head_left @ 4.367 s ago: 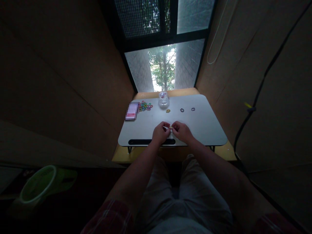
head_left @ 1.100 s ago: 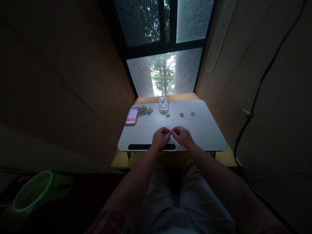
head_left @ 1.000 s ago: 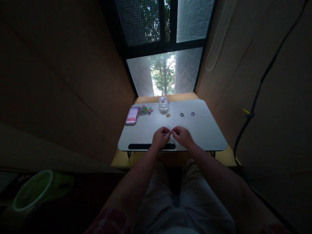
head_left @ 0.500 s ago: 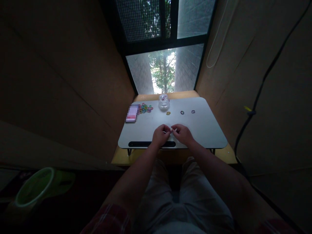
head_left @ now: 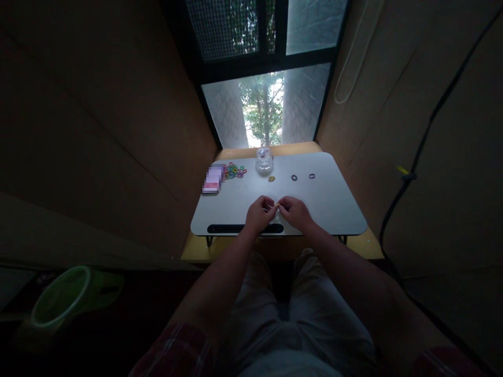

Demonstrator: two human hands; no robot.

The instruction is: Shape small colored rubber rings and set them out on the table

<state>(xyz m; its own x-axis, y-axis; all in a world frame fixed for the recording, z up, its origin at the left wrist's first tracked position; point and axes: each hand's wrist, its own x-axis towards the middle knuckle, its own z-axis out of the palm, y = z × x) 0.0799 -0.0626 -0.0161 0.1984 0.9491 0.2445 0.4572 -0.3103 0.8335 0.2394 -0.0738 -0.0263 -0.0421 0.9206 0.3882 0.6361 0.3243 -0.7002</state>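
Note:
Over the front middle of the white table, my left hand (head_left: 259, 213) and my right hand (head_left: 295, 212) meet at the fingertips. Both are closed in a pinch on a small pale band-like thing (head_left: 276, 204), mostly hidden by the fingers. A thin pale strand shows by my left fingers. Beyond the hands lie a yellow band cluster (head_left: 271, 179), a dark small ring (head_left: 294, 178) and a purplish ring (head_left: 312, 176), set apart in a row. A pile of colourful small bands (head_left: 234, 171) lies at the back left.
A clear plastic jar (head_left: 264, 161) stands at the back of the white folding table (head_left: 330, 209). A phone (head_left: 212, 179) with a blurred screen lies at the left edge. Along the front runs a black slot (head_left: 226, 229). A green bin (head_left: 78, 296) stands low at left.
The view has tilted slightly, so the table sits a little higher. My fingertips have shifted a little, and more of the pale thing shows between them.

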